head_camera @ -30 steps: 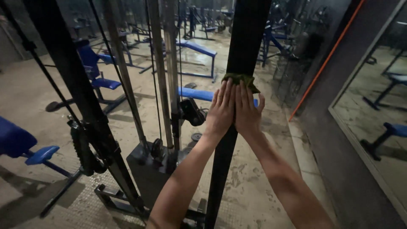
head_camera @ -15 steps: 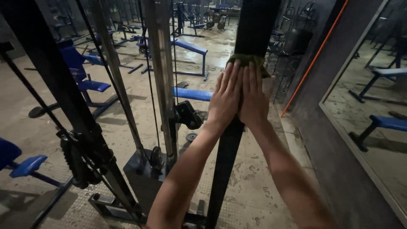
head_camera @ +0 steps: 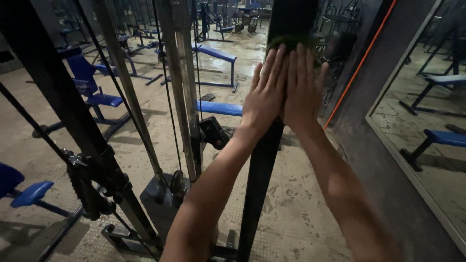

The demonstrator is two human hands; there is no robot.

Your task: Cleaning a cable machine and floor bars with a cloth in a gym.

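A black upright post (head_camera: 259, 174) of a gym cable machine rises in front of me. My left hand (head_camera: 266, 92) and my right hand (head_camera: 302, 90) lie flat side by side against the post, fingers straight and pointing up. Together they press a dark green cloth (head_camera: 286, 42) onto the post; only its top edge shows above my fingertips.
Cables, a steel guide column (head_camera: 180, 87) and a pulley (head_camera: 212, 132) stand to the left. Blue padded benches (head_camera: 219, 107) are spread over the stained floor behind. A mirror (head_camera: 427, 111) covers the right wall, with an orange bar (head_camera: 361, 60) leaning beside it.
Both hands have slid the cloth upward along the post, from about chest height to near the top of view. The camera tilted with them.
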